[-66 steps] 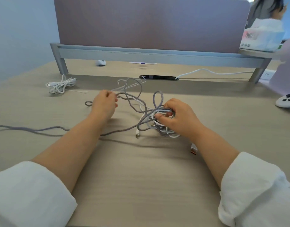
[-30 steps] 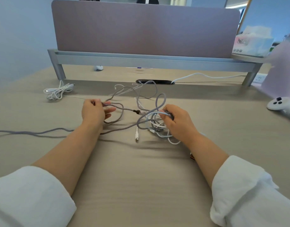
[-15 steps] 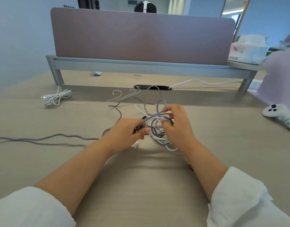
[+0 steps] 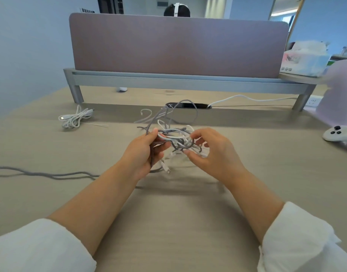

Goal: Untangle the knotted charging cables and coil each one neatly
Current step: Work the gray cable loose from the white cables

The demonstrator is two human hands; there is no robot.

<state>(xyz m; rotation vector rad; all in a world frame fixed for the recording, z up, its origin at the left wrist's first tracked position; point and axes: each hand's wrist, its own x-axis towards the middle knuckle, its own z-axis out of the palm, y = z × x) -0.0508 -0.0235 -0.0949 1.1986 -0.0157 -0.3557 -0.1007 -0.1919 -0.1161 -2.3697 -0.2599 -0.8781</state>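
Pale wood-grain office desk (image 4: 188, 222), mauve partition behind. Tangled clump of grey braided and white charging cables (image 4: 178, 138) held just above desk centre, not yet undone. Left hand (image 4: 147, 152) gripping its grey strand, right hand (image 4: 213, 152) pinching white loops. Loosely bundled white cable (image 4: 75, 119) far left, seemingly finished. Judged early. Soft tissue pack (image 4: 304, 59) on right shelf, tissues inside.

tabletop (image 4: 168, 222): matt pale wood grain
grey cable (image 4: 51, 174): braided cloth sheath
white cable (image 4: 174, 136): smooth plastic
divider rail (image 4: 168, 82): brushed metal
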